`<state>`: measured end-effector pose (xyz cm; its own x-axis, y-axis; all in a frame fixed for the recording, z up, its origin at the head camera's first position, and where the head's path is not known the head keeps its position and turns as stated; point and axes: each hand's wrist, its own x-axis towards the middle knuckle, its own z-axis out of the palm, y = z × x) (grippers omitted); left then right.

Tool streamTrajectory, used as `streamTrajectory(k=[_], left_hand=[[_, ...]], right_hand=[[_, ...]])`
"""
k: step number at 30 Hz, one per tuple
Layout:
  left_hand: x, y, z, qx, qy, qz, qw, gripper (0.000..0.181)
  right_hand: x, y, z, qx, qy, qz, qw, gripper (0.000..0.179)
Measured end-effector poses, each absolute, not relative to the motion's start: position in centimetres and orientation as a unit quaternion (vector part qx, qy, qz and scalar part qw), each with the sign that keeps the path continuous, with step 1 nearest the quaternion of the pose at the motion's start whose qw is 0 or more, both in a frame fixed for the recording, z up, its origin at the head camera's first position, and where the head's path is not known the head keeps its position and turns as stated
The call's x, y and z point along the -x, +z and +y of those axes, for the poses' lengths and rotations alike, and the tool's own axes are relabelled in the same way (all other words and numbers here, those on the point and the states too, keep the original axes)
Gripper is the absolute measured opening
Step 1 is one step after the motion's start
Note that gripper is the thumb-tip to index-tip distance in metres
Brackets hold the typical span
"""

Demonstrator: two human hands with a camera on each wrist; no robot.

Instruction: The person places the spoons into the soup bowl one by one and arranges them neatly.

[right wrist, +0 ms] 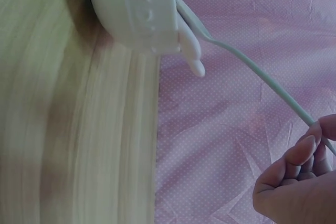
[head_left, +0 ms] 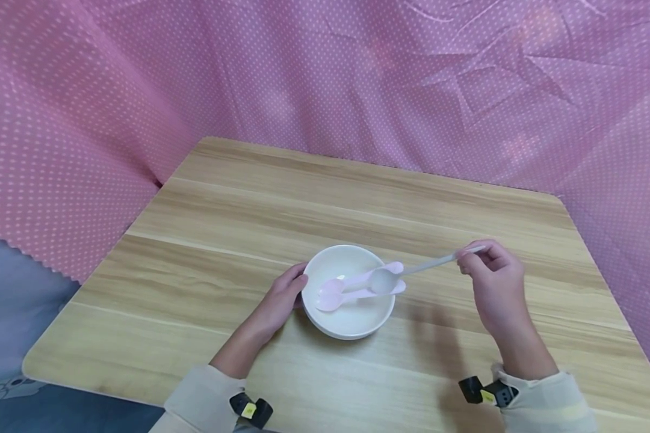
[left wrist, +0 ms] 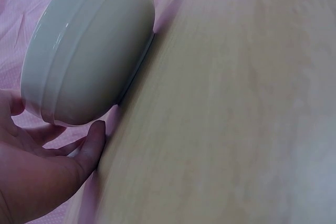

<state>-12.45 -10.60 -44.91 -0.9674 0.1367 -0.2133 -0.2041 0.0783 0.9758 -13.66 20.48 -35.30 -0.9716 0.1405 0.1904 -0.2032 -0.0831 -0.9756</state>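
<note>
A white bowl [head_left: 348,322] stands on the wooden table, embossed on its outer wall in the right wrist view. My left hand [head_left: 283,296] holds its left side, thumb at the rim and the other fingers lower along the wall. Two pale pink spoons [head_left: 330,300] lie in the bowl, their handle ends sticking out over the right rim. Between finger and thumb, my right hand [head_left: 499,282] pinches the handle of a pale grey-green spoon [right wrist: 262,75]. That spoon's scoop overlaps the pink handles at the bowl's right rim.
The wood-grain table [head_left: 206,240] extends around the bowl on all sides. Pink dotted cloth [head_left: 325,78] hangs behind it and along both sides. Blue-grey fabric [head_left: 16,313] shows past the left edge. Each wrist wears a small black camera [head_left: 251,410].
</note>
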Motion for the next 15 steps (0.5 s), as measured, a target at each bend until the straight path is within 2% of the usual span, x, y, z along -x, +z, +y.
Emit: streamTrajectory(k=[15], left_hand=[[12.5,-44.9,-10.5,0.025,0.676,0.726,0.123,0.043]], right_hand=[[13.2,-36.7,19.8,-0.033,0.728,-0.68,0.074,0.027]])
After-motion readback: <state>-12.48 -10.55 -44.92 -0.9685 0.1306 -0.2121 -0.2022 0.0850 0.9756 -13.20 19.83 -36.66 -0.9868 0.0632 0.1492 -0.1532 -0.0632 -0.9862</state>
